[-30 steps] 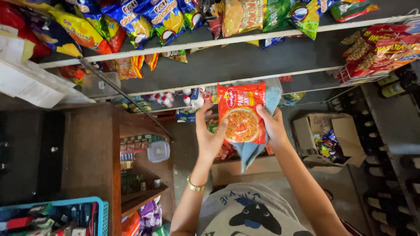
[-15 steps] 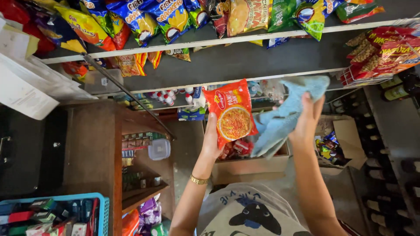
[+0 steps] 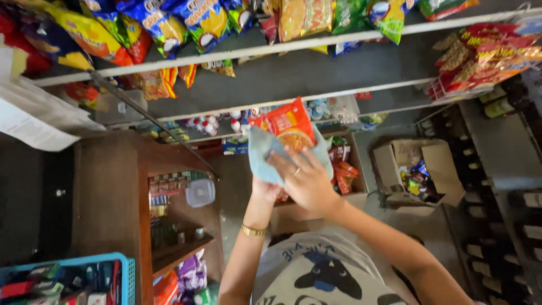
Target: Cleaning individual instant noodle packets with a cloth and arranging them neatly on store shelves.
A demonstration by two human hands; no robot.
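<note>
I am wiping a red noodle packet [image 3: 289,124] with a pale blue cloth [image 3: 261,155]; my left hand [image 3: 265,189] grips the packet from below, raised before the snack shelves [image 3: 293,46]; my right hand [image 3: 305,181] presses flat on the cloth, fingers spread, forearm angled up from the lower right; next, I judge, the cloth must sweep across the packet's face while my left holds steady.
</note>
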